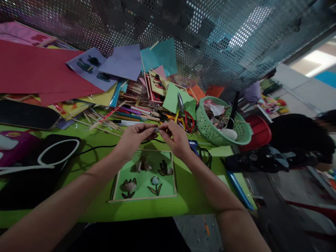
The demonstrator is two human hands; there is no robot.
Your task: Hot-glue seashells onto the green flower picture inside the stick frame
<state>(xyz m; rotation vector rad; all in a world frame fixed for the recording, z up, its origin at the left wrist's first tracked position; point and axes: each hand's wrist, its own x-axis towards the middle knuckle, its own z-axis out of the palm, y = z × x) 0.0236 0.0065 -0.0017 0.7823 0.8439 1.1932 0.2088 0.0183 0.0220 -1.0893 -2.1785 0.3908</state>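
Note:
My left hand point(137, 137) and my right hand point(175, 139) meet above the far edge of a framed picture. Between their pinched fingertips is a small grey stone point(156, 130), partly covered by the fingers. The green picture point(143, 185) has a thin wooden stick frame and lies flat under my wrists. On it sit flower shapes with dark painted leaves: one has a pale round stone point(155, 180), another a brownish stone point(129, 186). Further up the picture are a brown stone figure point(143, 166) and a dark plant shape point(164, 168).
Markers point(133, 111), wooden sticks and scissors point(189, 120) lie behind my hands. A green basket point(215, 134) of scraps stands at the right, by a red bin point(258, 133). Coloured paper point(39, 70) is piled back left, near a black tablet-like slab point(31, 182). Another person point(299, 140) is at the right.

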